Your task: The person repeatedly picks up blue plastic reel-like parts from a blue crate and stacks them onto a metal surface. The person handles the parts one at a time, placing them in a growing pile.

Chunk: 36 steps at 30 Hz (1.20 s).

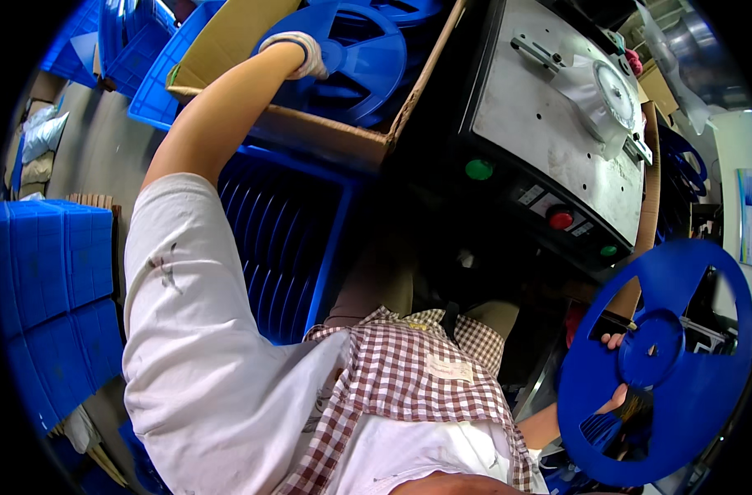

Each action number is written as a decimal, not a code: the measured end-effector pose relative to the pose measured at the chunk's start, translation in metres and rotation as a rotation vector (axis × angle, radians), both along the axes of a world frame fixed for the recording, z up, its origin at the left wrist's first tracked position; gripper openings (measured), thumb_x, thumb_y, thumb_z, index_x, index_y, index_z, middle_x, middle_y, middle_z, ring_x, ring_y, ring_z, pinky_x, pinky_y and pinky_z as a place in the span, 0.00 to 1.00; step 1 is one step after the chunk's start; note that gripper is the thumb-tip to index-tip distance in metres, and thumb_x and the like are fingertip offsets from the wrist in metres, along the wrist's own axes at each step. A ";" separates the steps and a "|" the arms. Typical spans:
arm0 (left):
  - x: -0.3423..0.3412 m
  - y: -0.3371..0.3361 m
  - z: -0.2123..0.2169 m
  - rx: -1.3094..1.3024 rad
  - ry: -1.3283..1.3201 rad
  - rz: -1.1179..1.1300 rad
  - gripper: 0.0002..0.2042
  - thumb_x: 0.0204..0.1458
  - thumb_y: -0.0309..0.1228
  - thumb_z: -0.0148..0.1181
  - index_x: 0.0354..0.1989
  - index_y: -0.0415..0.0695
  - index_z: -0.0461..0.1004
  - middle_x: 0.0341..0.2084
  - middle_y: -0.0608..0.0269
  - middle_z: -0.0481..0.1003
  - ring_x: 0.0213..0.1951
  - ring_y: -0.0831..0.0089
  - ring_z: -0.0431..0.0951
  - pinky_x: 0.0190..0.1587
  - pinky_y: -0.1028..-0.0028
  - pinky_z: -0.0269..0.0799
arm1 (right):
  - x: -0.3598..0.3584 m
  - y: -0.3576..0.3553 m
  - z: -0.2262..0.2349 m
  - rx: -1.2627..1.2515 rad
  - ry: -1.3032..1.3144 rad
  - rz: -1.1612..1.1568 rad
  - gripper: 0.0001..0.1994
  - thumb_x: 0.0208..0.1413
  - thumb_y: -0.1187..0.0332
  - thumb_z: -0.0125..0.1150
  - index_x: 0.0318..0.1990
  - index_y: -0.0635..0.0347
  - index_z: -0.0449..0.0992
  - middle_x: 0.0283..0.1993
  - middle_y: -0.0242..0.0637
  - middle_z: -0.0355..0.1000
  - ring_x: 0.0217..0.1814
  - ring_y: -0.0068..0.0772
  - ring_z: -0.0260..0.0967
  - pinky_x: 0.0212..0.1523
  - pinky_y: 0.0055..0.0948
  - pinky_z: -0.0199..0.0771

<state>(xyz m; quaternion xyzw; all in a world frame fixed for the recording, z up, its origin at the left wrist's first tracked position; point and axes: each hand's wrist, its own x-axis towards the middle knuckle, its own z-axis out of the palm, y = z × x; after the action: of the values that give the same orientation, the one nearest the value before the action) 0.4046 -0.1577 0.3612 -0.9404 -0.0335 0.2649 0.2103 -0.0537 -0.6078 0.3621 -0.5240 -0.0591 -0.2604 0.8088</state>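
My left hand, in a pale striped glove, reaches into an open cardboard box. It is closed at the edge of a blue plastic reel flange lying on top there, and its fingertips are out of sight. On my right side, my right hand grips another blue plastic reel near its hub. Some bare fingers show through the reel's cut-outs, while the rest of the hand is behind it. This reel is held up, its broad face in view, with wide openings between the spokes.
Right of the box stands a machine with a metal top, green and red buttons, and a clear-wrapped round part. A blue crate of upright discs sits below the box. Blue bins are stacked far left.
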 end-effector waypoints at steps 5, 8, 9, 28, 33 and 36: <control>-0.007 -0.009 -0.022 -0.108 -0.159 0.122 0.39 0.52 0.50 0.60 0.64 0.35 0.55 0.53 0.42 0.71 0.57 0.51 0.72 0.58 0.58 0.67 | -0.004 -0.004 0.003 0.028 0.024 -0.028 0.34 0.50 0.58 0.56 0.61 0.68 0.56 0.51 0.50 0.63 0.57 0.45 0.62 0.56 0.40 0.69; 0.003 0.032 -0.029 -0.162 -0.230 0.093 0.37 0.51 0.47 0.62 0.64 0.40 0.55 0.52 0.45 0.73 0.55 0.50 0.73 0.56 0.59 0.69 | -0.010 -0.006 -0.001 0.071 0.015 -0.034 0.32 0.50 0.60 0.56 0.61 0.68 0.57 0.51 0.51 0.64 0.57 0.44 0.63 0.56 0.39 0.68; 0.005 0.028 -0.023 -0.207 -0.275 0.035 0.37 0.51 0.47 0.63 0.64 0.42 0.55 0.51 0.46 0.73 0.54 0.50 0.74 0.56 0.59 0.69 | -0.014 -0.003 -0.004 0.081 0.004 -0.048 0.32 0.50 0.60 0.56 0.61 0.68 0.58 0.51 0.51 0.64 0.57 0.44 0.63 0.56 0.39 0.68; -0.225 0.007 -0.050 -2.284 -0.409 -0.056 0.30 0.58 0.42 0.55 0.66 0.43 0.57 0.53 0.50 0.71 0.54 0.63 0.73 0.55 0.69 0.71 | 0.097 -0.016 -0.026 -1.511 0.051 -0.552 0.32 0.42 0.62 0.66 0.61 0.39 0.70 0.46 0.39 0.68 0.50 0.41 0.68 0.53 0.40 0.69; -0.292 -0.074 -0.085 -2.626 0.218 -0.121 0.29 0.60 0.41 0.53 0.68 0.44 0.53 0.53 0.51 0.70 0.53 0.66 0.73 0.55 0.70 0.72 | 0.068 -0.042 -0.035 -1.236 -0.067 -0.582 0.30 0.44 0.67 0.64 0.60 0.45 0.71 0.53 0.36 0.68 0.59 0.38 0.66 0.59 0.38 0.69; -0.265 -0.114 -0.107 -2.726 0.503 -0.129 0.29 0.62 0.39 0.52 0.69 0.45 0.51 0.54 0.52 0.69 0.53 0.67 0.73 0.55 0.71 0.72 | 0.095 -0.026 -0.045 -0.986 -0.064 -0.386 0.29 0.45 0.70 0.65 0.59 0.48 0.71 0.56 0.36 0.67 0.62 0.38 0.64 0.62 0.39 0.68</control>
<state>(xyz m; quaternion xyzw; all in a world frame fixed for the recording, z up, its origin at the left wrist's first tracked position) 0.1392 -0.2719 0.2543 -0.3288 0.3302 0.2387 -0.8520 0.0412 -0.6336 0.3171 -0.8351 -0.1019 -0.3618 0.4018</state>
